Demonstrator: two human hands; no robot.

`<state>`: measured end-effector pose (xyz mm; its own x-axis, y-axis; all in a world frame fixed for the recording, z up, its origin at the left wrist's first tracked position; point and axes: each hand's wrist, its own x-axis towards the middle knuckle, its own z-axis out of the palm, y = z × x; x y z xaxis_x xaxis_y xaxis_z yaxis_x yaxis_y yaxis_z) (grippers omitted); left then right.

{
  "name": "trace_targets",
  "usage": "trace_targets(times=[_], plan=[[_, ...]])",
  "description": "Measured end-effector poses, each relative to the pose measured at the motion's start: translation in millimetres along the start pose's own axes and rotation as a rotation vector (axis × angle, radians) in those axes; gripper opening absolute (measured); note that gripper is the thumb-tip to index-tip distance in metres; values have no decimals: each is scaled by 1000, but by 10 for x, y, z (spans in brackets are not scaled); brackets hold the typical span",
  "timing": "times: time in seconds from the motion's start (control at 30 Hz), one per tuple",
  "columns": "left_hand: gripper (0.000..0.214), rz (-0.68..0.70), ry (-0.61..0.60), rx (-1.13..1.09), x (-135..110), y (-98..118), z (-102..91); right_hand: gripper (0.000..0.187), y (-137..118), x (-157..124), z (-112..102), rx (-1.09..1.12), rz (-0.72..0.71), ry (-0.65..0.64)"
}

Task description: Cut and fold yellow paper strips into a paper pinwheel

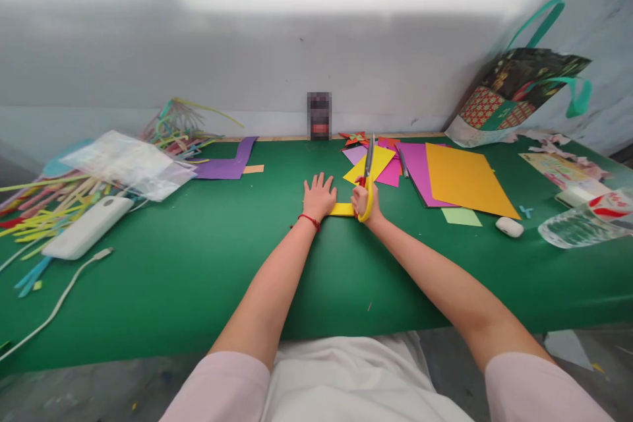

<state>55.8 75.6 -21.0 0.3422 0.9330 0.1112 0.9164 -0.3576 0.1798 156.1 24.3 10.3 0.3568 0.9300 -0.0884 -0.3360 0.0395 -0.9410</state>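
Observation:
A folded yellow paper strip (342, 210) lies flat on the green table (237, 264). My left hand (319, 196) presses down on the strip's left end with its fingers spread out. At the strip's right end, my right hand (368, 201) is closed around yellow-handled scissors (369, 161), whose blades point up and away from me. The hand's underside rests at the strip, and whether its fingers also pinch the paper is hidden. Just beyond the scissors sits a yellow paper square (383, 161), on top of pink and lilac paper pieces.
Orange paper (465, 175) and magenta sheets lie right of centre, near a white earbud case (509, 227) and a water bottle (573, 224). A patterned bag (514, 92) leans at back right. Paper strips, a white power bank (89, 227) and a cable (64, 293) are at left.

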Motion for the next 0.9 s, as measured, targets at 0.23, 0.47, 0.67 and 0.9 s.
trace_targets(times=[0.23, 0.47, 0.67, 0.9], plan=[[49, 0, 3, -1, -3, -1, 4, 16, -19, -10, 55, 74, 13, 15], [49, -4, 9, -1, 5, 7, 11, 13, -38, 11, 50, 69, -36, 15], [49, -2, 12, -2, 2, 2, 14, 13, -58, -11, 135, 111, -66, -38], [48, -6, 22, 3, -15, 8, 8, 14, -2, -18, 119, 193, 42, 54]])
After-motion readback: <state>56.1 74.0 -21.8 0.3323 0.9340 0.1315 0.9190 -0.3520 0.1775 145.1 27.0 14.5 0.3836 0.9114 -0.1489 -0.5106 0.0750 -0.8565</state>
